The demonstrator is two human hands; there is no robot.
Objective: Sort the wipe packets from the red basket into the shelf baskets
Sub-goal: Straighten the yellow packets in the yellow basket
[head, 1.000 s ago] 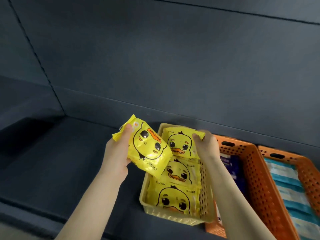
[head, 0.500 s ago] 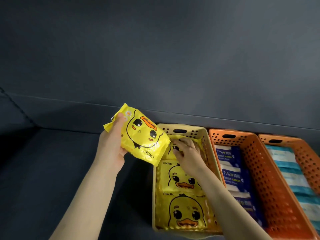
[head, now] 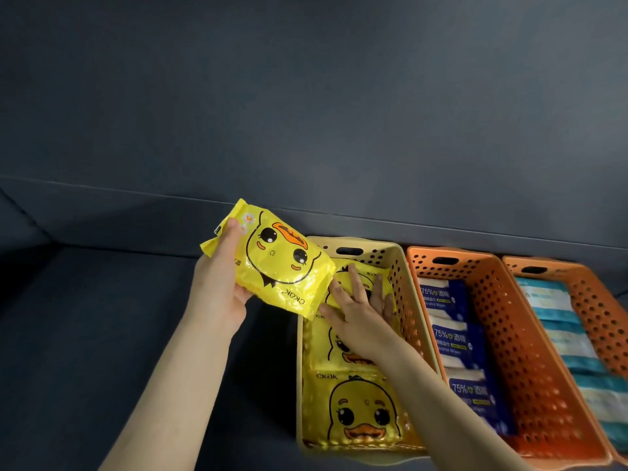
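My left hand (head: 217, 294) grips a yellow duck wipe packet (head: 275, 263) by its left end, holding it tilted in the air just left of the yellow shelf basket (head: 401, 263). My right hand (head: 356, 311) lies with straight, spread fingers on the rear duck packet (head: 368, 280) inside that basket. Two more duck packets lie in a row in front of it, the nearest (head: 356, 409) at the basket's front. The red basket is out of sight.
An orange basket (head: 509, 334) with dark blue alcohol wipe packets (head: 455, 341) stands right of the yellow one. A second orange basket (head: 591, 300) with teal and white packets (head: 560, 321) is at the far right. The dark shelf floor (head: 102, 334) stretches left; the back wall is close behind.
My right hand let the rear packet down into the yellow basket and now presses it flat with straightened fingers. The left hand kept its packet raised, drifting slightly right.
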